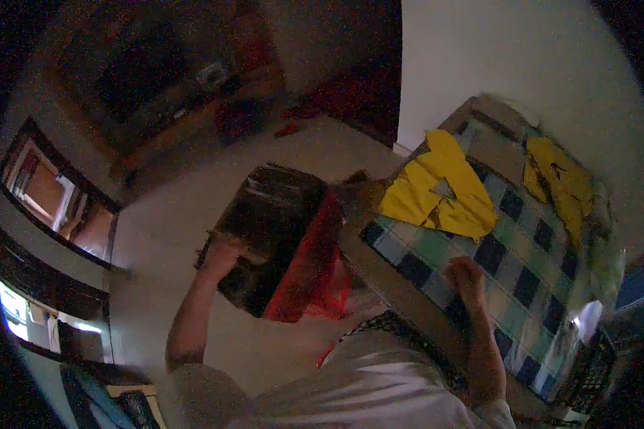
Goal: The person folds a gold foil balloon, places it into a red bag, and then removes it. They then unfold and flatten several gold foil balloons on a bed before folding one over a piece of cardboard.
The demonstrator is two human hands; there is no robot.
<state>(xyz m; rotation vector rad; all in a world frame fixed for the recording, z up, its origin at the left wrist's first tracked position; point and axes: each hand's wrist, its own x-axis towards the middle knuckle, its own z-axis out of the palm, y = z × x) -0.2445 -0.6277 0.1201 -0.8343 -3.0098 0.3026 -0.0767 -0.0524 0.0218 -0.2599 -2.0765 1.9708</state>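
Grip, left hand (225, 259): set at the near left edge of a dark case (275, 211), fingers bent; blur and dim light hide whether they clasp it or merely rest there. Grip, right hand (466, 275): fingers curled, nothing visible within them, located over the checked cover (504, 254) of the bed; full closure and contact with the cover cannot be told.

Item 1, dark case. Location: left of the bed, in front of the person, above the pale floor (243, 350); its support is not clear. Form: boxy, blackish, with pale streaks along the far part of its upper face. Handling, by judgement: bulky, probably stiff enough to keep its shape, weight uncertain with contents unseen; smooth patches may slip. Hold: opposite edges, one hand to each; no handle discernible.

Item 2, red material (315, 264). Location: along the right side of the case, between it and the bed. Handling: seemingly thin and pliant, liable to trail; best gathered in a fist.

Item 3, yellow cloths (444, 189), two, lying apart on the cover. Handling: likely light, soft, limp, not fragile; pinch at a corner or fold.
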